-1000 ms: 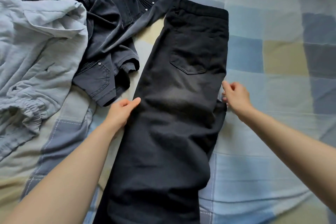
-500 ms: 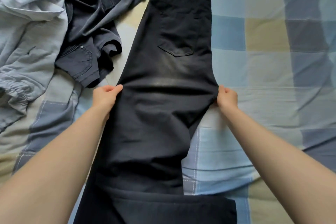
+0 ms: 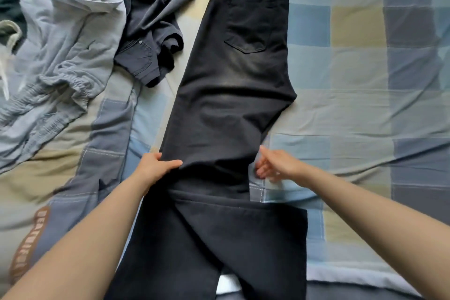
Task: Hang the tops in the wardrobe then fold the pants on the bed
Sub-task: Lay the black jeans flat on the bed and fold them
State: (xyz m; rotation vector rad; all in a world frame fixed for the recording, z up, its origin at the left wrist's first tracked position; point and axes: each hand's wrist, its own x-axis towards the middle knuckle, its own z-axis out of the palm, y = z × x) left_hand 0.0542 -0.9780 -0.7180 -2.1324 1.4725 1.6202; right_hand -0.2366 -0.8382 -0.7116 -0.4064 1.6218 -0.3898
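Nearest you, the lower legs of the black pants [image 3: 219, 238] lie bunched and crossed at the bed's near edge, one leg angled off to the right. Half a second ago both your hands gripped the pants higher up, near the thigh; now they have slid down toward the knee. Your left hand [image 3: 155, 165] pinches the left edge of the fabric, thumb on top and the other fingers tucked beneath. Your right hand [image 3: 275, 165] has let go: its fingers are loosely spread and blurred, hovering just beside the right edge without gripping it. That suggests you are resetting your hold to smooth or fold the legs, so the fold itself is not yet made. Beyond your hands the pants run flat, back pocket up, with the waistband at the far end on the checked bedsheet [image 3: 365, 68]. To the far left, a dark shirt [image 3: 151, 19] and a pale blue garment [image 3: 65, 44] lie crumpled, so by my reading the tops are not all hung.
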